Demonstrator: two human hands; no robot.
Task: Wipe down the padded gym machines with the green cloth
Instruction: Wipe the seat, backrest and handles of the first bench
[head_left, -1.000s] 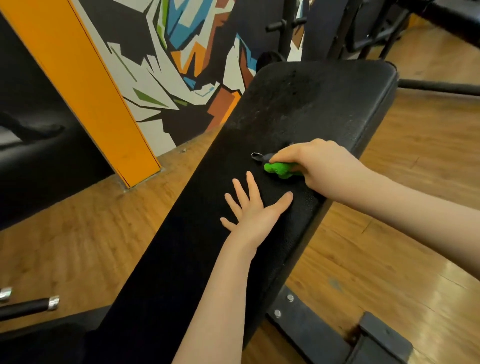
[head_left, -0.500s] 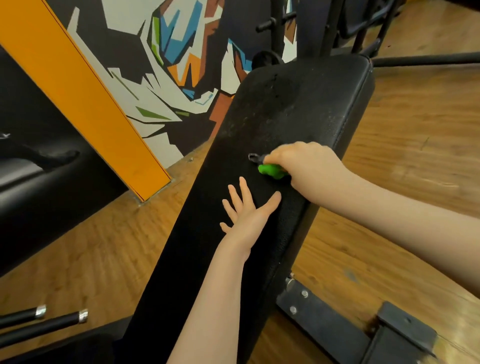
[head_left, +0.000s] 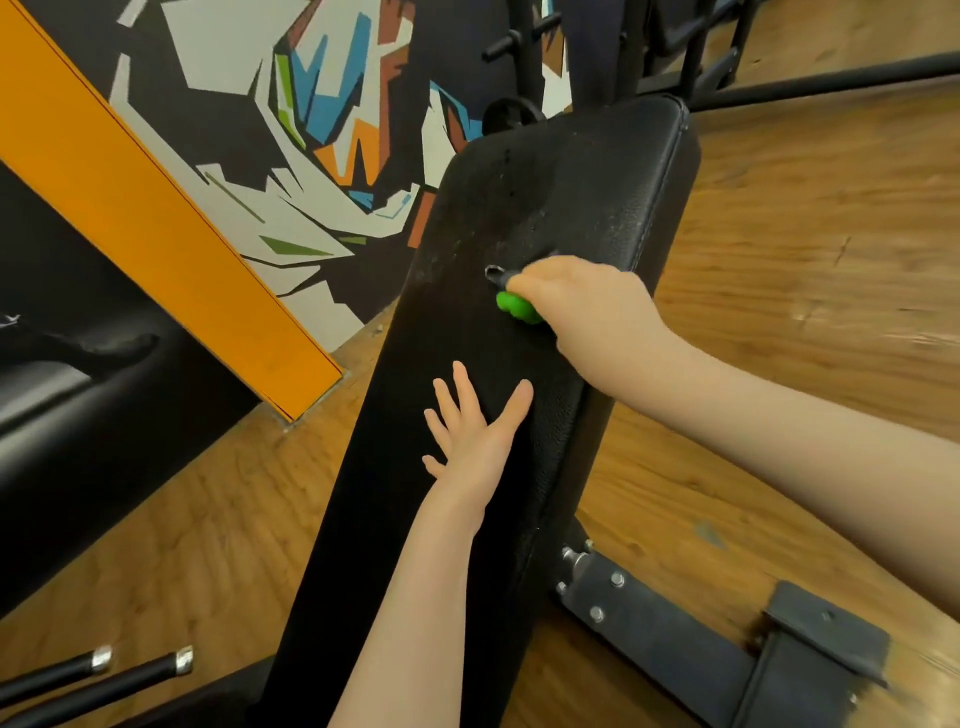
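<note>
A: What fills most of the view?
B: A honey-brown wooden plank floor (head_left: 810, 249), and behind it a wall mural of jagged white, blue and orange shapes (head_left: 332, 119) edged by a slanted orange panel (head_left: 156, 228)

A: And the machine?
B: A long black padded vinyl bench (head_left: 452, 338) runs from the bottom centre up to the top right, its far end speckled pale. A dark steel base bracket with bolts (head_left: 675, 634) sits under its right side, and two black bars with silver end caps (head_left: 104, 670) lie at the bottom left

A: The hands?
B: The left hand (head_left: 475, 431) lies flat on the pad, fingers straight and spread wide. The right hand (head_left: 582, 306) sits just beyond it, fingers curled round a bright green bunched cloth (head_left: 514, 307)

A: So where's the cloth?
B: Pressed on the pad under that fist, only a small bit showing. A small dark piece with a metal tip (head_left: 496, 273) pokes out beside it; I can't tell what it is
</note>
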